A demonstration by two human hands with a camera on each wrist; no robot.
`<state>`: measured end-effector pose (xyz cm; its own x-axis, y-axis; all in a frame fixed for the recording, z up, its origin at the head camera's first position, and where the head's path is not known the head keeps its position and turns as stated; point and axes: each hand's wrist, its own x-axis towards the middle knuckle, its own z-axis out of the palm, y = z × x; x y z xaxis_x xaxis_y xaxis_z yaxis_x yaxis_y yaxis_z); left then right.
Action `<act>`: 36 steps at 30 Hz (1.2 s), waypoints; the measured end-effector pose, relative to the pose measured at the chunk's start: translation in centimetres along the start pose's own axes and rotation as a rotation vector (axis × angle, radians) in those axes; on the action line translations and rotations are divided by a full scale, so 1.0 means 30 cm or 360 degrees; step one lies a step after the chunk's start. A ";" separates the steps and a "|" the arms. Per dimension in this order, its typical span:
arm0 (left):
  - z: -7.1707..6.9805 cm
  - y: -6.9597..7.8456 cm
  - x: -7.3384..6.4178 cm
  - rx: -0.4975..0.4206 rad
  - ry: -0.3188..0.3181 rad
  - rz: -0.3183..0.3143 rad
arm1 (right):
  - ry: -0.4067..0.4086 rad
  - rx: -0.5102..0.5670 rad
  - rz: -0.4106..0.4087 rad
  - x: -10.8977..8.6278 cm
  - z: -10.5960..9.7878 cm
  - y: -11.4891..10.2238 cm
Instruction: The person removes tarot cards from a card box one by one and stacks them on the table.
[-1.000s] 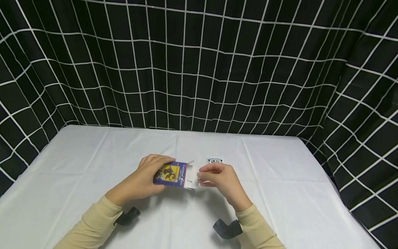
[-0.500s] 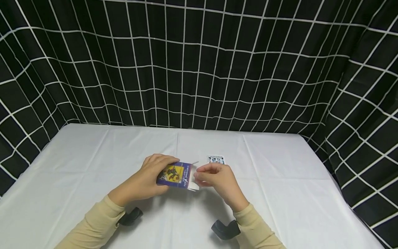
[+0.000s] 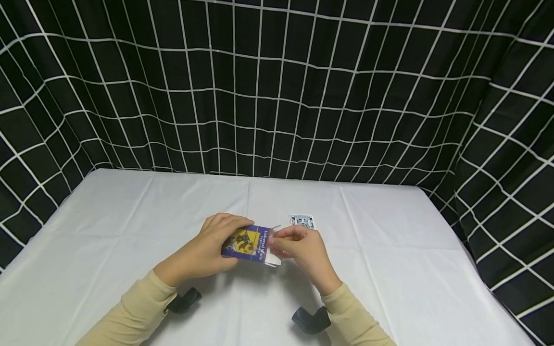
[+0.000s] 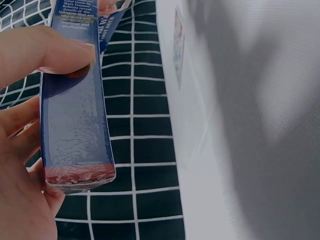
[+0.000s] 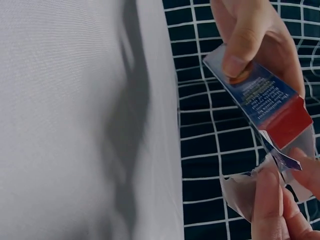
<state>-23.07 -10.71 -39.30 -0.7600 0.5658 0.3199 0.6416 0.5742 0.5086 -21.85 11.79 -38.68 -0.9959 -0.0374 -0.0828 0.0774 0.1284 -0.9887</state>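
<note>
My left hand (image 3: 203, 250) grips a tarot card box (image 3: 244, 241) held level over the table. The box is blue-purple with a yellow picture and the words "Universal Waite". In the left wrist view the thumb (image 4: 67, 50) presses on its narrow side. Its right end is open, with torn white flaps (image 3: 272, 259) sticking out. My right hand (image 3: 303, 245) has its thumb and fingers at that open end, among the flaps (image 5: 240, 192) in the right wrist view. I cannot tell whether they pinch anything there. The inside of the box is hidden.
Behind the right hand a patterned card (image 3: 302, 220) lies on the white tablecloth (image 3: 389, 250). A black curtain with a white grid (image 3: 277, 96) stands around the back and sides. A dark wrist mount (image 3: 183, 300) shows at each cuff.
The box and left hand have shifted slightly right. The right fingers have moved left, from the edge of the white flap to the box's opening, and more of the card behind shows.
</note>
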 end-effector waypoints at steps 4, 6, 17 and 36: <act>0.000 0.002 0.000 -0.0001 0.0003 0.0006 | -0.0001 -0.0005 -0.0001 -0.002 -0.001 0.000; 0.000 0.003 -0.001 0.0002 0.0005 0.0011 | -0.0004 -0.0012 -0.0002 -0.004 -0.001 -0.002; -0.009 0.002 -0.008 0.0031 0.0016 -0.0013 | -0.0030 0.0023 0.0004 0.000 -0.015 -0.007; -0.010 -0.011 -0.002 0.0046 0.0023 -0.0013 | -0.0031 -0.0105 -0.0106 0.001 -0.059 -0.026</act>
<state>-23.26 -11.11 -39.24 -0.7666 0.5523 0.3276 0.6378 0.5957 0.4882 -22.03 13.44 -37.69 -0.9975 -0.0671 -0.0200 0.0070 0.1897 -0.9818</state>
